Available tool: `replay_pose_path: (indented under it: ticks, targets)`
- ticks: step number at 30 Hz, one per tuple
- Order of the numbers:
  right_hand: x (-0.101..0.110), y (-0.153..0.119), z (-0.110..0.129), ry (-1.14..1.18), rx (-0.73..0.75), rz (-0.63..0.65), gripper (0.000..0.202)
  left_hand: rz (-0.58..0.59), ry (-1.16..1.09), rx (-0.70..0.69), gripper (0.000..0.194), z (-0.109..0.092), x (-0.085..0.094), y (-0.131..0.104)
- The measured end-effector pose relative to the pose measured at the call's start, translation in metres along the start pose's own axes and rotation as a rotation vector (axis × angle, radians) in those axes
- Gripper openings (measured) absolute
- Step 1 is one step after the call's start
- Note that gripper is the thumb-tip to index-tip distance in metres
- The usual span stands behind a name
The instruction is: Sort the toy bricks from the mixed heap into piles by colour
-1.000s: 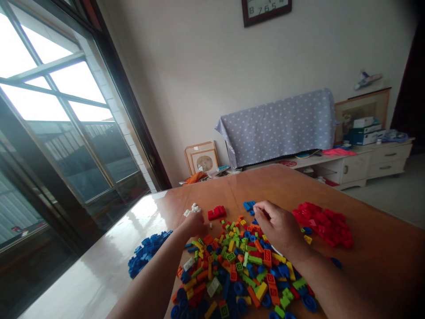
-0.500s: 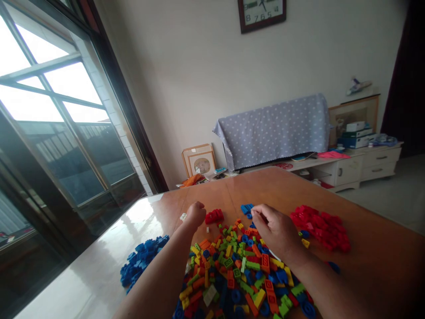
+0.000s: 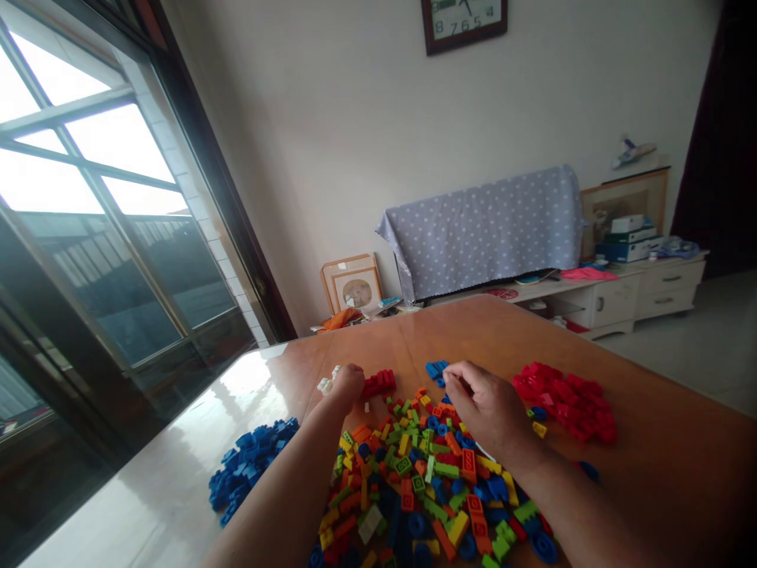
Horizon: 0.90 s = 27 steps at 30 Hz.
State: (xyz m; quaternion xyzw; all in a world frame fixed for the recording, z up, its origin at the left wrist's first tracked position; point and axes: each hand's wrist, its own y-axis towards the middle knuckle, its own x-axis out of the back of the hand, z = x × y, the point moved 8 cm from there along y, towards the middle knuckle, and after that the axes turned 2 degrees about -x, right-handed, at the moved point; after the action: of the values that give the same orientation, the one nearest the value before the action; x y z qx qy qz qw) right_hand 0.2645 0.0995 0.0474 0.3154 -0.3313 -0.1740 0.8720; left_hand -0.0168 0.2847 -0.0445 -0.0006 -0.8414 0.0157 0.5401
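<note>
My left hand (image 3: 348, 384) is closed low over the table, between small white bricks (image 3: 325, 385) on its left and a row of red bricks (image 3: 380, 383) on its right. Whatever its fingers pinch is hidden. My right hand (image 3: 482, 394) is closed with fingertips curled together beside a few blue bricks (image 3: 436, 369); anything inside them is too small or hidden to name. Between and below both hands spreads a mixed pile of coloured bricks (image 3: 431, 465).
A blue brick pile (image 3: 251, 465) lies left of my left forearm. A red brick pile (image 3: 564, 401) sits right of my right hand, with a yellow brick (image 3: 538, 430) near it. The wooden table (image 3: 467, 331) ends before a low white cabinet (image 3: 615, 304).
My left hand has moved slightly, and more of the white bricks beside it now shows. My right hand stays closed near the blue bricks. The view has shifted a little.
</note>
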Motion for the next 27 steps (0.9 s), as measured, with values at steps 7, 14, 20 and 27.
replay_pose_path:
  ticks: [7, 14, 20, 27]
  targets:
    - [0.001, 0.0, 0.0, 0.005, -0.01, 0.0, 0.02, -0.056, -0.03, 0.024, 0.031, -0.004, 0.011, -0.013]
    - [0.0, 0.0, 0.0, -0.011, -0.003, -0.003, 0.02, -0.027, 0.032, -0.246, 0.019, -0.044, 0.012, -0.037]
    - [0.0, 0.0, 0.0, -0.01, -0.01, 0.007, 0.02, 0.076, 0.11, -0.401, 0.017, -0.062, 0.0, -0.051]
    - [0.0, 0.0, 0.001, -0.011, -0.003, 0.001, 0.021, 0.097, 0.138, -0.377, 0.012, -0.056, -0.006, -0.055]
